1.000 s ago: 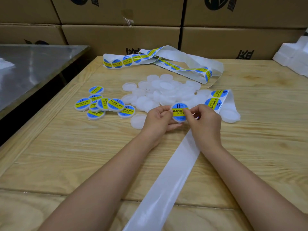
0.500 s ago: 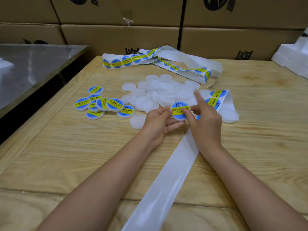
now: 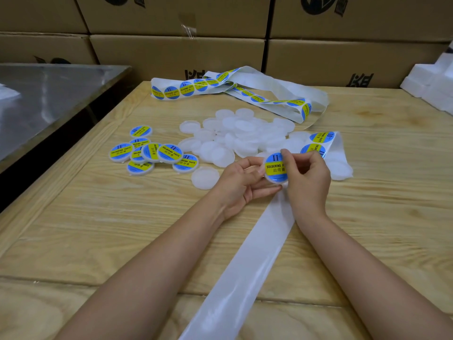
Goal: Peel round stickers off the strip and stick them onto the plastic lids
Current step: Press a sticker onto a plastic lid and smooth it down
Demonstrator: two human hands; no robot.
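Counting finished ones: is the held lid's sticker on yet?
On. The sticker covers the lid; left hand holds it, right hand pinches its top edge.

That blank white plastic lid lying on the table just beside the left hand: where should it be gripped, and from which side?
Probably pinch the round blank white plastic lid by opposite points of its rim, coming from above: it lies flat on the wooden table with nothing overlapping it, and the left hand is nearest.
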